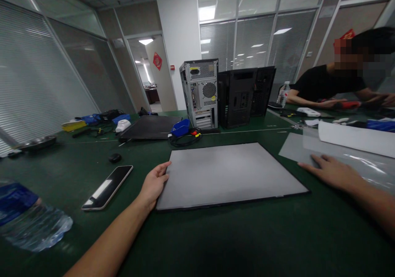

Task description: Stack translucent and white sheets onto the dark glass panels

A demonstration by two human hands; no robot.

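Observation:
A flat grey panel with a thin black frame, like a monitor's display panel (228,176), lies on the green table in front of me. My left hand (156,182) grips its left edge, thumb on the top side and fingers along the rim. To the right, my right hand (331,170) is apart from the panel, fingers spread and palm down. It rests at the near edge of some translucent plastic sheets (291,147); whether it presses on them or on the table I cannot tell.
A phone (108,188), a small black round object (115,158) and a large water bottle (33,219) are at left. Behind the panel stand an open computer case (200,94), black casings (239,98) and a coiled cable (185,139). A person (327,84) sits at far right.

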